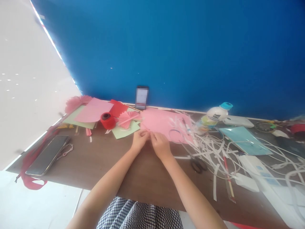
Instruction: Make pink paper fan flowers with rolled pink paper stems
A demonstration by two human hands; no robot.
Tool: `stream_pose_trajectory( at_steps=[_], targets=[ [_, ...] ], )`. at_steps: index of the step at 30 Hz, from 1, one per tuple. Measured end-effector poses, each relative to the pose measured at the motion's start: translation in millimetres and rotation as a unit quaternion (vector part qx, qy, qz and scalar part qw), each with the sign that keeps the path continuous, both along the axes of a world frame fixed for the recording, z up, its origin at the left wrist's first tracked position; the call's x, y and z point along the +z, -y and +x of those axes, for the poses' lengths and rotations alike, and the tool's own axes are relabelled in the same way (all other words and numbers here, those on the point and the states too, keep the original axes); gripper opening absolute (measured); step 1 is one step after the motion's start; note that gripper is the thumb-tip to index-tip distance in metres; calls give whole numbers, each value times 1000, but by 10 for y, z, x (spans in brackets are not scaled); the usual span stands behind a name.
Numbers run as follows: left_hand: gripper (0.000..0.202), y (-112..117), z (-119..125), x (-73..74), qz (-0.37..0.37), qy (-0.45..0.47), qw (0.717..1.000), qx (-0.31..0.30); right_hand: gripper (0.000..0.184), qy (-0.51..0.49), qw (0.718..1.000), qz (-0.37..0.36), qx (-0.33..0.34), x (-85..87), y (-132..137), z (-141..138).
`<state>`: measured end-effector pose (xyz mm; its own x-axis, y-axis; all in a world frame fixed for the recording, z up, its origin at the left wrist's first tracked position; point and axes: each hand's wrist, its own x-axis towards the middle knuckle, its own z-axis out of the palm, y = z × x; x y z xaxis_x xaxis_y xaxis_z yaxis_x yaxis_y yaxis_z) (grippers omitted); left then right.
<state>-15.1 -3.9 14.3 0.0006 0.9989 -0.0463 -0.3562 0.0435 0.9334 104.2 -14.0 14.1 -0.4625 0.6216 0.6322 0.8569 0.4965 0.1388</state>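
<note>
My left hand [140, 140] and my right hand [160, 144] meet at the middle of the table, fingertips almost touching. Both are closed in a pinch on what looks like a small piece of pink paper, mostly hidden by the fingers. Just beyond them lies a large pink sheet [157, 119] with white scraps on its right part. To the left of my left hand, a pink pleated paper fan [128, 118] rests on a light green sheet [124, 131]. A red roll [108, 121] stands beside the fan.
Propped against the blue wall is a phone [142, 97]; another phone [49, 156] lies at left. A glue bottle [212, 117], tangled white strips and cables [214, 149], black-handled scissors [198, 164], a teal packet [245, 140] and a power strip [254, 165] crowd the right.
</note>
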Motion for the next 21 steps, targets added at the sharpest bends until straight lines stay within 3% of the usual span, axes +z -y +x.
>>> stream_pose_trajectory(
  at_steps=[15, 19, 21],
  targets=[
    [32, -64, -23, -89, 29, -50, 998, 12, 27, 12, 1000, 10, 13, -5, 24, -29],
    [32, -65, -54, -49, 36, -46, 998, -7, 27, -119, 988, -86, 46, 41, 44, -21],
    [33, -62, -72, -8, 26, -41, 999, -18, 26, -242, 953, -167, 76, 86, 44, 3]
  ],
)
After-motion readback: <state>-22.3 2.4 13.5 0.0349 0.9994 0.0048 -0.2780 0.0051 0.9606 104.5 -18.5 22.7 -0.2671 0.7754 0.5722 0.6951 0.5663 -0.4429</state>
